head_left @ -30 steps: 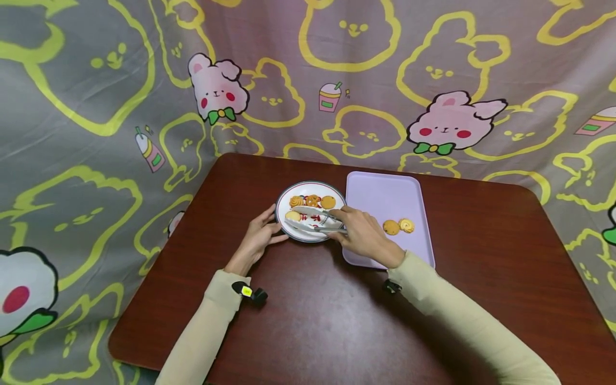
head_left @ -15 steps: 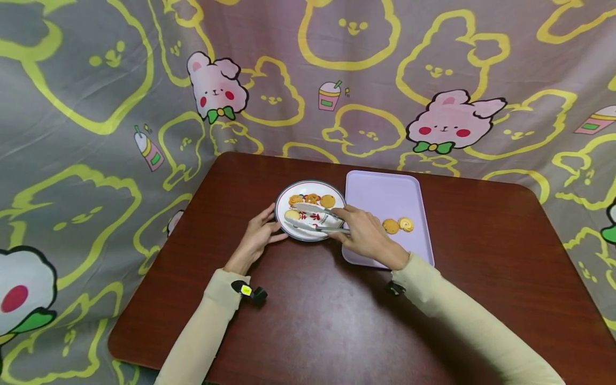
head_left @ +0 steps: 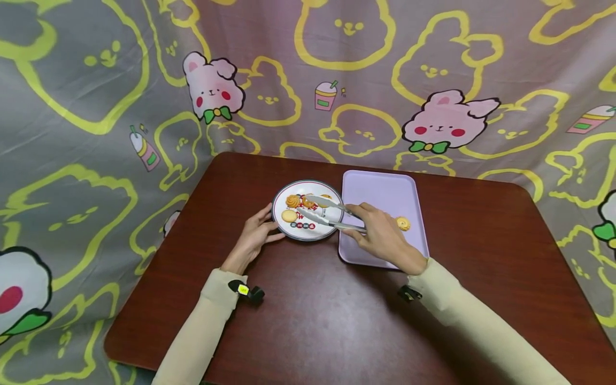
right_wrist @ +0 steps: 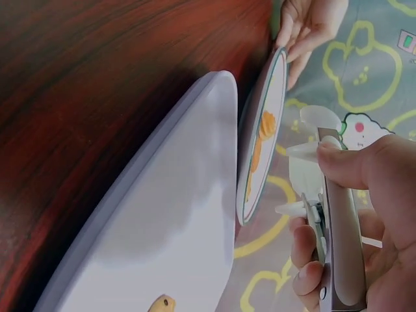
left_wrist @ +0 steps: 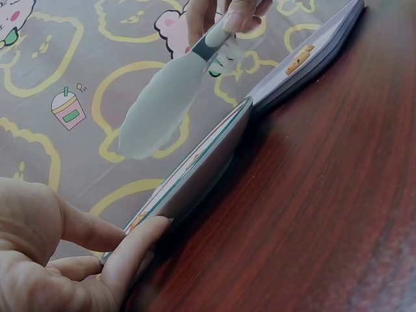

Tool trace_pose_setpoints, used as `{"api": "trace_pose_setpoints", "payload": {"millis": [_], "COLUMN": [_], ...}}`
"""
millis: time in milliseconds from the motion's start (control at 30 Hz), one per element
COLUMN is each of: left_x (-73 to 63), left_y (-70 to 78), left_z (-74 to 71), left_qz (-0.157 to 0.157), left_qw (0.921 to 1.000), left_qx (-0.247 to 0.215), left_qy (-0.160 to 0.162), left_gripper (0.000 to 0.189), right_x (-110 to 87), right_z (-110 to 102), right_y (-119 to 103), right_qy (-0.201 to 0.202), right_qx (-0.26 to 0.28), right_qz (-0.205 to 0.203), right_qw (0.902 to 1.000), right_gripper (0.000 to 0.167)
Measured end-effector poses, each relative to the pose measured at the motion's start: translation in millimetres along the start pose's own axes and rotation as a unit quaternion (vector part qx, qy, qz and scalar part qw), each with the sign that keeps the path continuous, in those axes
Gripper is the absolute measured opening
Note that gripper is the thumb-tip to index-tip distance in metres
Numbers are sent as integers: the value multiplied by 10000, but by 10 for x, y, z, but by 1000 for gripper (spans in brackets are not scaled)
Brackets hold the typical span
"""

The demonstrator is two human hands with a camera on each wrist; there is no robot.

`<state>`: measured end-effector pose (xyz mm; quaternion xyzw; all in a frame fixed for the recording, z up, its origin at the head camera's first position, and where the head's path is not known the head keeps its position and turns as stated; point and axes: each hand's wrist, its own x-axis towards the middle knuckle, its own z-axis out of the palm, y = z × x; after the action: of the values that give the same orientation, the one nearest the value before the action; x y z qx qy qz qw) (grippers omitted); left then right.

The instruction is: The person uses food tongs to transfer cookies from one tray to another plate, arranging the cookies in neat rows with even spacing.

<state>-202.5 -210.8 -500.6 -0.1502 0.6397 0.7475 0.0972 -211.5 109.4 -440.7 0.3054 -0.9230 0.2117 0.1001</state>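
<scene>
My left hand [head_left: 257,233] holds the rim of a white plate [head_left: 308,235] with a dark edge and red print, thumb and fingers at its left side. My right hand [head_left: 382,231] grips metal tongs [head_left: 348,226] with pale tips, which hang over the plate, their arms spread and nothing between them. On the plate lie a pale round cookie [head_left: 289,216], a swirled cookie [head_left: 292,201], a pretzel-like cookie [head_left: 308,202] and a round cookie [head_left: 325,201], the last two partly behind the tongs. In the left wrist view, a tong tip [left_wrist: 159,110] stands above the plate.
Right of the plate lies a lilac tray [head_left: 380,187], its edge close to the rim. A swirled cookie [head_left: 402,223] sits on it, and a chip-dotted cookie [right_wrist: 162,303] shows in the right wrist view. A patterned curtain [head_left: 269,48] hangs behind the brown table [head_left: 308,321].
The tongs have moved back to the right, away from the pale cookie, which stays on the plate. My right hand now covers one tray cookie in the head view. My left hand keeps its place.
</scene>
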Motion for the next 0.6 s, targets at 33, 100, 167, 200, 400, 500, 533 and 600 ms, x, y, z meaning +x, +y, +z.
{"api": "trace_pose_setpoints", "payload": {"millis": [33, 100, 167, 200, 400, 500, 533, 600], "left_x": [0, 1, 3, 2, -5, -8, -8, -6], "left_y": [1, 2, 0, 1, 9, 13, 11, 8], "left_z": [-2, 0, -2, -1, 8, 10, 10, 5], "left_qz": [2, -1, 4, 13, 26, 23, 18, 27], "left_qw": [10000, 10000, 10000, 10000, 10000, 10000, 10000, 10000], "left_qx": [16, 32, 28, 15, 18, 52, 56, 50], "left_qy": [6, 11, 12, 19, 49, 47, 53, 40], "left_gripper": [73, 73, 72, 72, 72, 71, 71, 71], "right_x": [-14, -44, -69, -84, -194, -260, -283, -330], "right_z": [-10, -30, -53, -64, -143, -186, -200, -234], "right_y": [10, 32, 46, 55, 121, 166, 182, 211], "right_qy": [43, 109, 156, 178, 240, 216, 196, 156], "right_qx": [13, 33, 36, 24, -152, -186, -197, -229], "right_qz": [-28, -53, -58, -48, 96, 133, 159, 232], "right_qw": [10000, 9999, 9999, 9998, 9996, 9995, 9995, 9993], "right_gripper": [55, 55, 55, 55, 55, 56, 56, 57]}}
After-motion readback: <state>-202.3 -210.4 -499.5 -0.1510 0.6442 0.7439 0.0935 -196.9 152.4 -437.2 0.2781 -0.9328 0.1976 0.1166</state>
